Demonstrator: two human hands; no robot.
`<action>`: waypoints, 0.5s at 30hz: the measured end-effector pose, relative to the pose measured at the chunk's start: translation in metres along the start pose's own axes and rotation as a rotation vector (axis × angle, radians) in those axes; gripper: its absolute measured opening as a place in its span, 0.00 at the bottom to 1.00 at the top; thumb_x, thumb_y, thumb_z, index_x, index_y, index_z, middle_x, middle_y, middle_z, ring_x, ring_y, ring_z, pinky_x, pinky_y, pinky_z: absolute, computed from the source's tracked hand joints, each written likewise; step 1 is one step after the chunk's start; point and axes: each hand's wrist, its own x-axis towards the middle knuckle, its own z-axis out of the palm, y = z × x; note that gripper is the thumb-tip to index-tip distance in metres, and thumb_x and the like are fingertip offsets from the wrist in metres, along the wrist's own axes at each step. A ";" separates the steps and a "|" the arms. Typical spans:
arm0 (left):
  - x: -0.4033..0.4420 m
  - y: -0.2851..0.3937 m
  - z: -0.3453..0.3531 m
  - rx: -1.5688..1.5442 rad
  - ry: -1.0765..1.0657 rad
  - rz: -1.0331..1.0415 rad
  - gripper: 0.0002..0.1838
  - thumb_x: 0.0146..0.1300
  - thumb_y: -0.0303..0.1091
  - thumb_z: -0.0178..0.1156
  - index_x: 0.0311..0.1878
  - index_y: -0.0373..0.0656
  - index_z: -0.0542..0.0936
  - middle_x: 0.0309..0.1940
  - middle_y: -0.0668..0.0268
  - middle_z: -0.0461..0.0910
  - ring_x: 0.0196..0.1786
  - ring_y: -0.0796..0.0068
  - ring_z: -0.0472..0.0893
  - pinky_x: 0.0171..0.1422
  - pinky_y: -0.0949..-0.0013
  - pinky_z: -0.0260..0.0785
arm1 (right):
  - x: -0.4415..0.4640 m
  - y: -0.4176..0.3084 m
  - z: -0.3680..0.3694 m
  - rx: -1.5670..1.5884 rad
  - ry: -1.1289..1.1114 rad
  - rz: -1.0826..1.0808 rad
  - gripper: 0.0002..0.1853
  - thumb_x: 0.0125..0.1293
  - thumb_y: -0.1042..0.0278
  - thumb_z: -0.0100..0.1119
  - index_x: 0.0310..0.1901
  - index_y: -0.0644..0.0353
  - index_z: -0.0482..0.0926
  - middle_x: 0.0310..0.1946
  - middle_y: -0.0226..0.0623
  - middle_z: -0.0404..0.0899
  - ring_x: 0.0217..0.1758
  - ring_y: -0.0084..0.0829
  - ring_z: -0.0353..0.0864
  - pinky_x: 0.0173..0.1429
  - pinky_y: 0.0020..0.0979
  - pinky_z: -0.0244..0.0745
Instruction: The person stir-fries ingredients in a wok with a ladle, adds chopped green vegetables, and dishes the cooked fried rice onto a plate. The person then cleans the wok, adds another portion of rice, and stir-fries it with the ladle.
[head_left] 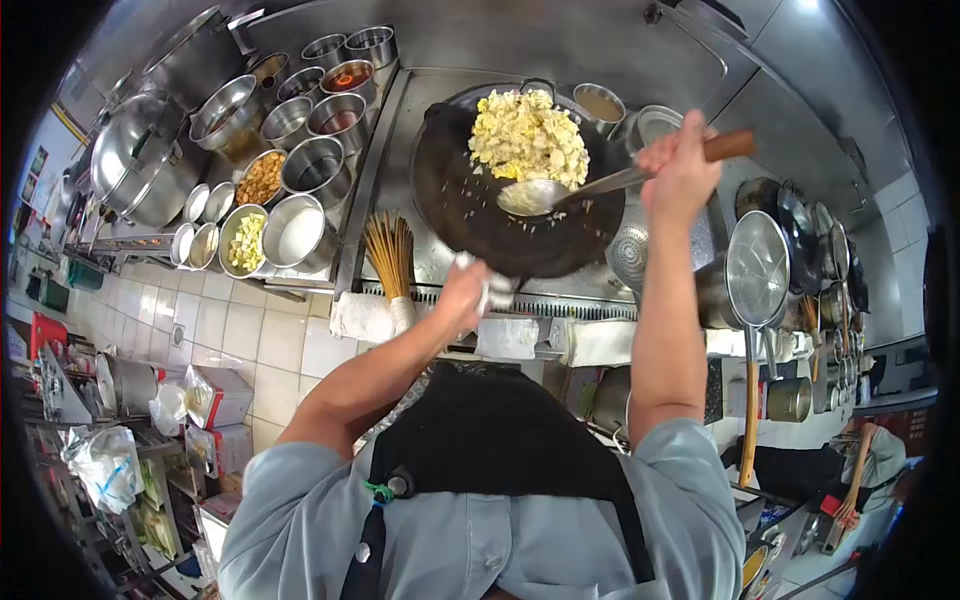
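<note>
A dark wok [450, 205] sits on the stove, with a mound of yellow and white food that looks like egg fried rice [528, 135] toward its far side. Loose grains are scattered over the bare metal. My right hand [682, 168] is closed around the wooden-ended handle of a ladle [535, 197], whose bowl rests at the near edge of the mound. At the wok's near rim, my left hand [464, 292] is closed on a folded white cloth [497, 290]. Whether a wok handle lies under that cloth is hidden.
Left of the stove stand steel containers, including diced green-white pieces [245, 242] and brown pieces [262, 178]. A bamboo brush [388, 252] leans at the stove's front left. On the right are a perforated ladle [628, 255] and a strainer [757, 268]. Another person [885, 460] is at lower right.
</note>
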 end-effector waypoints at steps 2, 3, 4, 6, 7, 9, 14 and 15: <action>0.055 0.004 -0.006 0.056 -0.035 -0.025 0.09 0.64 0.32 0.56 0.47 0.53 0.73 0.33 0.67 0.75 0.30 0.69 0.78 0.20 0.67 0.61 | 0.004 -0.036 0.015 -0.082 -0.051 -0.044 0.19 0.78 0.60 0.62 0.31 0.56 0.66 0.16 0.28 0.64 0.16 0.21 0.63 0.22 0.31 0.62; 0.064 0.014 0.007 0.019 0.009 -0.035 0.08 0.64 0.33 0.57 0.46 0.52 0.73 0.32 0.65 0.75 0.27 0.68 0.76 0.18 0.67 0.61 | 0.003 -0.051 0.017 -0.079 -0.073 -0.084 0.19 0.78 0.60 0.62 0.30 0.56 0.66 0.16 0.28 0.64 0.16 0.21 0.63 0.22 0.31 0.61; 0.077 0.015 0.012 0.001 0.006 -0.058 0.08 0.65 0.35 0.57 0.46 0.52 0.73 0.32 0.66 0.75 0.27 0.69 0.75 0.18 0.67 0.61 | 0.002 -0.065 0.018 -0.072 -0.100 -0.129 0.19 0.78 0.60 0.63 0.30 0.56 0.66 0.16 0.27 0.64 0.16 0.21 0.62 0.22 0.31 0.61; 0.093 0.011 0.017 0.005 0.020 -0.087 0.09 0.68 0.40 0.58 0.48 0.53 0.73 0.33 0.66 0.75 0.28 0.69 0.74 0.20 0.67 0.61 | 0.010 -0.065 0.005 -0.013 -0.178 -0.252 0.19 0.78 0.62 0.62 0.30 0.57 0.66 0.16 0.27 0.64 0.15 0.21 0.63 0.22 0.31 0.62; 0.095 0.006 0.019 0.027 0.036 -0.093 0.10 0.70 0.43 0.59 0.49 0.53 0.73 0.33 0.67 0.74 0.29 0.70 0.74 0.21 0.67 0.62 | 0.014 -0.045 -0.002 -0.075 -0.115 -0.264 0.18 0.78 0.63 0.62 0.30 0.57 0.66 0.16 0.27 0.64 0.15 0.21 0.63 0.22 0.31 0.62; 0.089 0.007 0.023 0.092 0.125 -0.133 0.15 0.72 0.52 0.60 0.51 0.55 0.73 0.33 0.69 0.75 0.31 0.71 0.75 0.25 0.66 0.63 | 0.024 0.021 -0.020 -0.199 0.023 -0.289 0.18 0.78 0.64 0.61 0.30 0.57 0.66 0.16 0.26 0.65 0.15 0.21 0.63 0.23 0.31 0.63; 0.045 0.007 0.004 0.107 0.056 -0.211 0.28 0.72 0.65 0.60 0.61 0.55 0.74 0.39 0.72 0.82 0.37 0.72 0.82 0.34 0.64 0.70 | 0.048 0.067 0.000 -0.045 -0.052 0.091 0.18 0.78 0.65 0.61 0.30 0.57 0.66 0.16 0.27 0.66 0.15 0.22 0.63 0.21 0.29 0.62; 0.032 0.009 -0.005 0.084 -0.022 -0.223 0.30 0.71 0.63 0.61 0.65 0.54 0.73 0.42 0.70 0.83 0.37 0.71 0.83 0.35 0.63 0.72 | 0.048 0.052 0.012 -0.031 -0.110 0.049 0.18 0.78 0.66 0.60 0.30 0.56 0.65 0.16 0.27 0.64 0.15 0.22 0.63 0.21 0.29 0.61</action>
